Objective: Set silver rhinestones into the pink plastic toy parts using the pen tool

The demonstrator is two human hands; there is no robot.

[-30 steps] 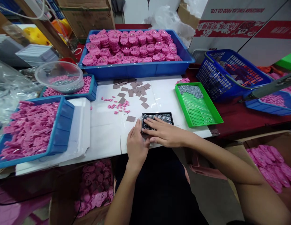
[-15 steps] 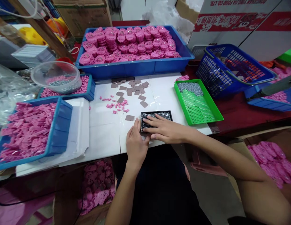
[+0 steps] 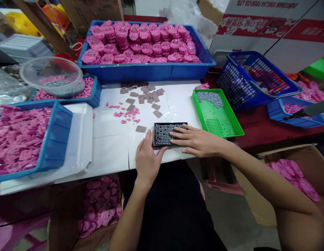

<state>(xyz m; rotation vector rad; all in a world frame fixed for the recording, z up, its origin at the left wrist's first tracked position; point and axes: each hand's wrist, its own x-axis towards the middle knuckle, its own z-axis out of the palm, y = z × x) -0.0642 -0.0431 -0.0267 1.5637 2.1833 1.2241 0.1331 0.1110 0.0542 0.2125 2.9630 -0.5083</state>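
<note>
Compared with the earlier frame, the right hand point(image 3: 201, 141) has slid to the right across the black tray point(image 3: 162, 135), and the tray's left part is now uncovered. The black tray itself lies flat on the white counter point(image 3: 109, 148), at the front edge, directly before the person; I think this place lets both hands reach it easily. Beyond the black tray, the long blue bin point(image 3: 148, 73) keeps pink pieces point(image 3: 145, 33) in stacks, probably to save room. Far to the left of the black tray stands a smaller blue bin point(image 3: 56, 134), heaped with pink parts point(image 3: 21, 139). The green tray point(image 3: 214, 125) is just to the right of the black tray, near the right hand.

The left hand point(image 3: 147, 158) grasps the black tray at its near left corner: the thumb lies along the near side and the other fingers along the left side, it seems to stop the tray from slipping. The right fingers are spread and released, resting flat on the tray's right part without gripping. Behind and left of the black tray, brown-grey plates point(image 3: 157, 114) lie scattered, with tiny pink plugs point(image 3: 123, 121) beside them. In the black tray's holes appear shiny dots, too small to identify.
</note>
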